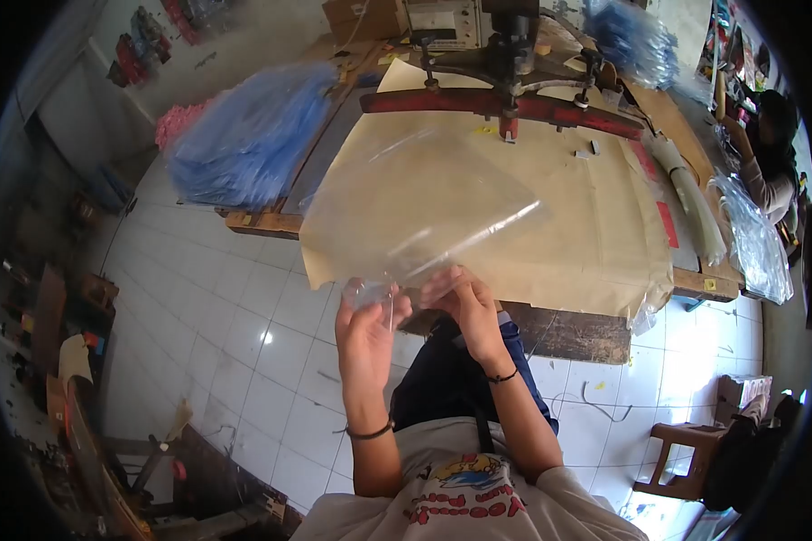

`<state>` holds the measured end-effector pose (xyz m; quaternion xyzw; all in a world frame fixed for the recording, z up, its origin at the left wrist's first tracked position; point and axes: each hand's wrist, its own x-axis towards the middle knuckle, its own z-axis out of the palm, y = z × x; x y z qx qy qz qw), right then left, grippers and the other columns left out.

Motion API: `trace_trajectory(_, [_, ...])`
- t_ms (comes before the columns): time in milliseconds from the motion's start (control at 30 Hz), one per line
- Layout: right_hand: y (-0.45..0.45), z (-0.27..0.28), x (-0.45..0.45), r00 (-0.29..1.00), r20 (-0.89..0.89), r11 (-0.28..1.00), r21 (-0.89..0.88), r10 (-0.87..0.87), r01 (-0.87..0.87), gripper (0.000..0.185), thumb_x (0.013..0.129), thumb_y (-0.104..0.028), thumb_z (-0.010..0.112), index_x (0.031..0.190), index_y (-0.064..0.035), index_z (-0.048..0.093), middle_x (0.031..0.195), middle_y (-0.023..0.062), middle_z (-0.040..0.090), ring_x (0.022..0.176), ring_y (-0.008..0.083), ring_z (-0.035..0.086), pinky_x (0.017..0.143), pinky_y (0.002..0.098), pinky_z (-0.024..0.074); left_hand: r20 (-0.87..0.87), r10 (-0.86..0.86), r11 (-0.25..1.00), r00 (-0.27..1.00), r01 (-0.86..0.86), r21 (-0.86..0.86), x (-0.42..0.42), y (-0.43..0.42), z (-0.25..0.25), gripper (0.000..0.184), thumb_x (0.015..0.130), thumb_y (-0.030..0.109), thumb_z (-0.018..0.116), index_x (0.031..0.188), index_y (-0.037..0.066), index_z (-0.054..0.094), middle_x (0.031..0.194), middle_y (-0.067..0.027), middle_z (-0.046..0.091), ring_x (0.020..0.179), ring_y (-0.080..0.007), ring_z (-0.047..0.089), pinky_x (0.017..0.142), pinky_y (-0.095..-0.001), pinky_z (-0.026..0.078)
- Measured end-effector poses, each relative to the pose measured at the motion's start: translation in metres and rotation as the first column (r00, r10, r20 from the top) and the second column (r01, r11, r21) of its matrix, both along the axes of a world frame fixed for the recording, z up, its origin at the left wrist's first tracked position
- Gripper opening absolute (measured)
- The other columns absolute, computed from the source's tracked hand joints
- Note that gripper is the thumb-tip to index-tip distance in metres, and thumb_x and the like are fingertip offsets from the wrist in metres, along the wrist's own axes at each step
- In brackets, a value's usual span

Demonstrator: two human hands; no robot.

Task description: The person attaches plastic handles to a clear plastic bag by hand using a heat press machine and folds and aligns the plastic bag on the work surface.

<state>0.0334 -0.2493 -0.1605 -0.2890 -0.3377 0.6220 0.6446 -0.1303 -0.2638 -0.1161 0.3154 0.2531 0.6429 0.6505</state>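
Two bare hands meet the near edge of a clear plastic sheet (pixel 424 203): the left hand (pixel 367 316) is half curled, with plastic between thumb and fingers; the right hand (pixel 460 298) is partly open, fingers loosely bent at the edge, its grip unclear. The sheet spreads forward over brown paper (pixel 595 257) on the table (pixel 262 224). Beyond it, a red bar (pixel 550 110) spans above the paper, across the way to the back. Blue plastic (pixel 253 135) is heaped at left, beside a pink pile (pixel 182 122); a pale roll (pixel 690 198) and more clear plastic (pixel 753 239) lie at right, near another person (pixel 771 162). Behind stands a carton (pixel 361 20), contents hidden.
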Motion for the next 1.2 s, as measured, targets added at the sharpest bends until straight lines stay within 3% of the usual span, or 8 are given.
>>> trace_trajectory(233, [0.0, 0.01, -0.004, 0.988, -0.066, 0.99, 0.014, 0.141, -0.14, 0.067, 0.109, -0.05, 0.045, 0.146, 0.0053, 0.046, 0.141, 0.0219, 0.059, 0.117, 0.0295, 0.064, 0.099, 0.0428, 0.0543, 0.099, -0.21, 0.966, 0.973, 0.222, -0.134, -0.006, -0.03, -0.007, 0.05, 0.093, 0.01, 0.058, 0.14, -0.002, 0.048, 0.101, -0.0185, 0.071, 0.085, -0.0358, 0.074, 0.082, -0.0456, 0.06])
trace_trajectory(400, [0.002, 0.023, -0.004, 0.966, -0.04, 0.96, 0.126, 0.256, -0.249, 0.087, 0.106, -0.062, 0.037, 0.16, 0.005, 0.025, 0.16, 0.0231, 0.039, 0.14, 0.0349, 0.048, 0.111, 0.0484, 0.0449, -0.133, -0.246, 0.963, 0.96, 0.226, -0.148, -0.011, -0.03, -0.015, 0.058, 0.094, 0.014, 0.062, 0.146, -0.006, 0.046, 0.099, -0.0171, 0.072, 0.083, -0.0339, 0.075, 0.081, -0.0447, 0.062])
trace_trajectory(700, [0.006, 0.014, 0.005, 0.891, -0.281, 0.934, 0.087, 0.357, -0.347, 0.079, 0.107, -0.062, 0.038, 0.152, 0.0029, 0.037, 0.149, 0.029, 0.051, 0.14, 0.0381, 0.049, 0.118, 0.0474, 0.0372, -0.054, -0.606, 0.78, 0.793, 0.58, -0.234, -0.014, -0.039, -0.025, 0.07, 0.087, 0.008, 0.071, 0.149, -0.009, 0.042, 0.091, -0.0148, 0.072, 0.078, -0.0297, 0.075, 0.075, -0.0494, 0.066])
trace_trajectory(800, [0.007, 0.012, 0.012, 0.907, -0.212, 0.931, 0.083, 0.365, -0.355, 0.064, 0.11, -0.048, 0.042, 0.147, 0.0038, 0.042, 0.138, 0.0323, 0.058, 0.133, 0.0376, 0.056, 0.115, 0.0477, 0.044, -0.007, -0.662, 0.734, 0.75, 0.646, -0.208, -0.015, -0.043, -0.04, 0.066, 0.088, 0.005, 0.07, 0.147, -0.009, 0.044, 0.092, -0.017, 0.072, 0.079, -0.0327, 0.076, 0.077, -0.0502, 0.066])
trace_trajectory(900, [0.001, 0.026, 0.038, 0.954, 0.171, 0.969, -0.038, 0.248, -0.245, 0.056, 0.11, -0.04, 0.048, 0.146, 0.0034, 0.046, 0.134, 0.0252, 0.064, 0.123, 0.0302, 0.065, 0.103, 0.0393, 0.0533, -0.099, -0.61, 0.779, 0.786, 0.574, -0.251, -0.021, -0.043, -0.041, 0.06, 0.087, 0.003, 0.067, 0.143, -0.009, 0.048, 0.091, -0.0179, 0.071, 0.076, -0.0357, 0.075, 0.076, -0.05, 0.065])
trace_trajectory(1067, [-0.024, 0.025, 0.108, 0.79, 0.594, 0.967, 0.076, 0.152, -0.243, 0.049, 0.112, -0.034, 0.045, 0.138, 0.0065, 0.055, 0.125, 0.0197, 0.07, 0.114, 0.0269, 0.07, 0.098, 0.0366, 0.0563, -0.221, -0.509, 0.855, 0.832, 0.459, -0.241, -0.017, -0.047, -0.035, 0.056, 0.091, 0.002, 0.065, 0.144, -0.007, 0.047, 0.092, -0.0143, 0.068, 0.083, -0.0338, 0.075, 0.082, -0.0488, 0.064])
trace_trajectory(1100, [-0.028, 0.038, 0.114, 0.845, 0.459, 0.958, -0.207, 0.274, -0.199, 0.054, 0.112, -0.038, 0.044, 0.139, 0.0082, 0.054, 0.124, 0.0206, 0.07, 0.114, 0.0283, 0.07, 0.099, 0.0384, 0.0564, -0.251, -0.505, 0.859, 0.826, 0.45, -0.246, -0.014, -0.047, -0.035, 0.057, 0.093, 0.001, 0.064, 0.146, -0.007, 0.045, 0.093, -0.0139, 0.068, 0.086, -0.0316, 0.075, 0.086, -0.0483, 0.063])
trace_trajectory(1200, [-0.03, 0.042, 0.119, 0.965, 0.073, 0.958, -0.156, 0.253, -0.24, 0.063, 0.112, -0.044, 0.042, 0.14, 0.0111, 0.05, 0.119, 0.0241, 0.071, 0.112, 0.0337, 0.071, 0.098, 0.0437, 0.0579, -0.265, -0.494, 0.869, 0.828, 0.459, -0.187, -0.002, -0.05, -0.04, 0.054, 0.098, -0.001, 0.062, 0.149, -0.004, 0.043, 0.1, -0.0149, 0.069, 0.096, -0.0316, 0.075, 0.092, -0.0483, 0.062])
